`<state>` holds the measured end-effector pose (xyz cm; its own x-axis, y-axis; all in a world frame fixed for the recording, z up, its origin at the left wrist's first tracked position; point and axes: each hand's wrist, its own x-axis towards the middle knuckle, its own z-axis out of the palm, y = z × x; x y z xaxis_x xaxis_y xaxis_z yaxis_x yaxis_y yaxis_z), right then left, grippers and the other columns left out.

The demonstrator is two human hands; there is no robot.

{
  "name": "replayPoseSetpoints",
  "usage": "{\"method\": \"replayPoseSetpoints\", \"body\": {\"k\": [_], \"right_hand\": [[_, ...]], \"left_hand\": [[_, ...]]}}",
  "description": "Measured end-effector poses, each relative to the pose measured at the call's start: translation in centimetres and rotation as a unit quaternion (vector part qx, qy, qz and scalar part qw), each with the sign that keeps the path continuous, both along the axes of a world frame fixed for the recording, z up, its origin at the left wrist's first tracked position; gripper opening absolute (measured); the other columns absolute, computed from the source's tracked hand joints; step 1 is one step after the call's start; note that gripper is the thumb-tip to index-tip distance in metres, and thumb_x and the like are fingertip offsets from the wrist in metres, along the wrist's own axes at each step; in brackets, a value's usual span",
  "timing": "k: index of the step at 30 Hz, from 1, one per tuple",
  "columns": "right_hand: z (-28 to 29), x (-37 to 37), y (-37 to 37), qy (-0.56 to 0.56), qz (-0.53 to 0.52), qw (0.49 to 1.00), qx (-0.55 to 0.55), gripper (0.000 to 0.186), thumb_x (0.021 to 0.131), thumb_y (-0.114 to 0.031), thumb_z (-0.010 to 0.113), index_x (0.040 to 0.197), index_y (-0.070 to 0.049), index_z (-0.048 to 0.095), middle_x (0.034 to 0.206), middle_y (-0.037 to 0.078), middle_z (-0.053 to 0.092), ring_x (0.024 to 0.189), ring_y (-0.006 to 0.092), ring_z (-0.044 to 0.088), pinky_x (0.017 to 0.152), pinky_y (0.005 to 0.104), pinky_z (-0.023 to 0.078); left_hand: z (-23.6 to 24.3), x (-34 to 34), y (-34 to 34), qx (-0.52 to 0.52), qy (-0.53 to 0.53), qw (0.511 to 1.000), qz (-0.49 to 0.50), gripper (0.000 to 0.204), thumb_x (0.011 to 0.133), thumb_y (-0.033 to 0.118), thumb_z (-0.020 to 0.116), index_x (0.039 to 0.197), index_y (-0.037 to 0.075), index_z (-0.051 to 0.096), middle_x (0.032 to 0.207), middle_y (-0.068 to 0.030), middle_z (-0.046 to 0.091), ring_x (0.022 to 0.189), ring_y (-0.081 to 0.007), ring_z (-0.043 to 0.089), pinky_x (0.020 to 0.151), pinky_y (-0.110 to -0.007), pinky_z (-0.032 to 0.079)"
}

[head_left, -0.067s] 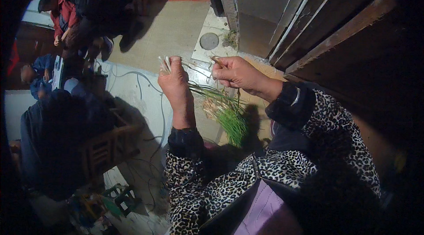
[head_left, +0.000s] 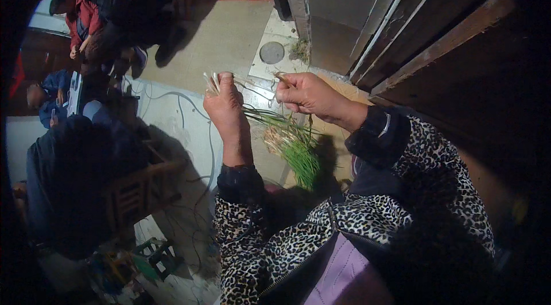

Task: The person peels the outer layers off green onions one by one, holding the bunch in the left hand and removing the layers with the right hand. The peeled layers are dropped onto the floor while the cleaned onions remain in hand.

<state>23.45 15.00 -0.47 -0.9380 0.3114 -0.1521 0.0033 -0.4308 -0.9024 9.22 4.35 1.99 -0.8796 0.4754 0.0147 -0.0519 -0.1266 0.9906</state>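
My left hand [head_left: 227,111] is closed around a few thin spring onions [head_left: 210,82]. Their white ends stick up past the thumb, and their long green leaves trail out to the right beneath the hand. To its right, my right hand [head_left: 314,98] is pinched on a dry, brownish strip of onion leaf [head_left: 282,78]; the fingertips partly cover it. Below and between the hands, a bundle of spring onions [head_left: 302,161] lies on the floor, bright green at the near end and pale, straw-like at the other.
Several people sit at the left, one in dark clothes on a wooden chair [head_left: 140,193]. Cables [head_left: 211,147] run over the floor. A small green stool [head_left: 156,258] stands lower left. At the right are a wooden door frame [head_left: 442,41] and a round floor cover [head_left: 272,53] with plant scraps beside it.
My left hand has shifted very slightly left with the spring onions in it. My right hand stays in place.
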Motion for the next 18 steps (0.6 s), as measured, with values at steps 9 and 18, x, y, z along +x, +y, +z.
{"method": "replayPoseSetpoints", "body": {"k": [9,18], "right_hand": [[0.0,0.5,1.3,-0.052,-0.006,0.998,0.027,0.01,0.085,-0.009,0.06,0.077,-0.003,0.059,0.059,-0.003,0.052,0.05,0.0046,0.045,0.047,0.0207,0.034],[-0.4,0.7,2.8,-0.04,0.024,0.996,0.073,0.015,0.082,-0.014,0.061,0.071,-0.005,0.058,0.056,-0.003,0.05,0.049,0.0037,0.042,0.047,0.0205,0.03]], "left_hand": [[-0.8,-1.5,-0.3,-0.1,0.046,0.993,-0.053,0.011,0.089,0.013,0.06,0.093,0.003,0.062,0.069,0.0027,0.054,0.058,-0.0048,0.045,0.053,-0.02,0.036],[-0.5,-0.8,-0.8,-0.198,0.201,0.914,-0.292,0.016,0.082,0.003,0.067,0.098,0.001,0.07,0.082,-0.0013,0.067,0.077,-0.0055,0.057,0.069,-0.023,0.047]]}}
